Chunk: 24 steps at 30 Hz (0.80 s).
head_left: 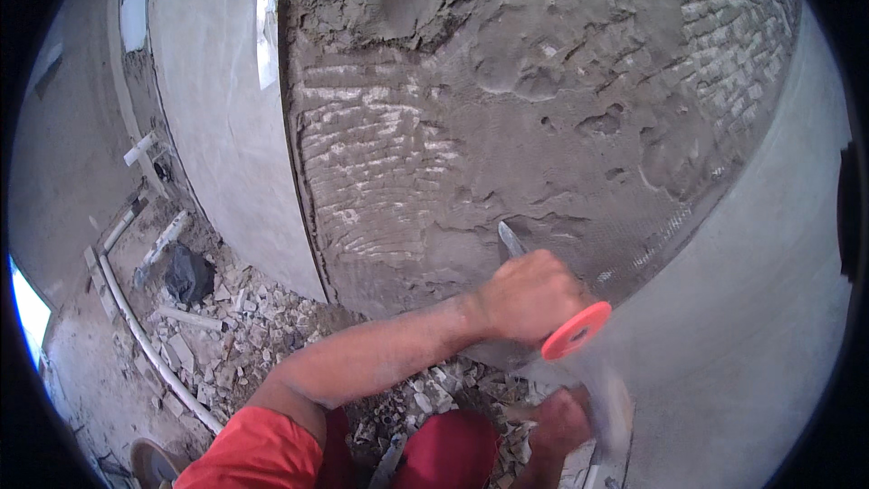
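Note:
My left arm reaches across from the lower left in a red sleeve. My left hand (534, 297) is closed around a chisel (512, 240) with a round orange-red hand guard (577, 330). Its metal tip points up and away against the grey mortar bed (543, 154). Lower and to the right, my right hand (559, 418) is curled and partly blurred. Beside it is a pale, motion-smeared tool (611, 403), apparently a hammer, just below the guard. Its exact shape does not show.
A smooth grey panel (724, 335) borders the mortar on the right; another panel (217, 118) stands on the left. Broken rubble (258, 308) covers the ground below. White pipes (145, 340) and a dark bag (190, 273) lie left; a bucket (152, 462) stands at lower left.

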Motion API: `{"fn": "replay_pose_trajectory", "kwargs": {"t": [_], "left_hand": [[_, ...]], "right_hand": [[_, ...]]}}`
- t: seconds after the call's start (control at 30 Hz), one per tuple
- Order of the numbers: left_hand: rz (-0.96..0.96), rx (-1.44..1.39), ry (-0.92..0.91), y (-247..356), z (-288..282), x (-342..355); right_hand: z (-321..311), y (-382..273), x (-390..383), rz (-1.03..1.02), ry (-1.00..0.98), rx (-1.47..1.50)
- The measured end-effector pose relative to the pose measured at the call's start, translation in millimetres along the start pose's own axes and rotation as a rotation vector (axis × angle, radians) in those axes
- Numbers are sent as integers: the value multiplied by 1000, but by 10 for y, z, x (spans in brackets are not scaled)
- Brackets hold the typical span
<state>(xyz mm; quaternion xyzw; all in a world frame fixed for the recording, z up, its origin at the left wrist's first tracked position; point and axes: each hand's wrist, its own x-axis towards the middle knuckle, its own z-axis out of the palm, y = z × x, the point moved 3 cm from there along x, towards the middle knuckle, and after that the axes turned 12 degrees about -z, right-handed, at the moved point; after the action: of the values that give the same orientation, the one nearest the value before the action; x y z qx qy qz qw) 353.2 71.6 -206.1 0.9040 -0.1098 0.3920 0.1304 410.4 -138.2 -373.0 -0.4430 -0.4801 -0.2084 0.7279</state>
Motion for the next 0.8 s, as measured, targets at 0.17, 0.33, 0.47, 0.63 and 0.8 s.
{"fn": "replay_pose_trajectory", "kwargs": {"t": [0.17, 0.33, 0.47, 0.63, 0.8], "left_hand": [[21, -23, 24, -81, 19, -4], [3, -6, -14, -46, -19, 34], [-19, -2, -7, -36, -55, 41], [-18, 12, 46, -102, -10, 39], [-65, 47, -27, -14, 37, 119]], "right_hand": [[135, -287, 121, 316, 476, -231], [48, -371, 32, 33, 143, -132], [68, -39, -78, 210, 39, -213], [145, -409, 200, -49, 351, 282], [374, -117, 280, 124, -7, 69]]}}
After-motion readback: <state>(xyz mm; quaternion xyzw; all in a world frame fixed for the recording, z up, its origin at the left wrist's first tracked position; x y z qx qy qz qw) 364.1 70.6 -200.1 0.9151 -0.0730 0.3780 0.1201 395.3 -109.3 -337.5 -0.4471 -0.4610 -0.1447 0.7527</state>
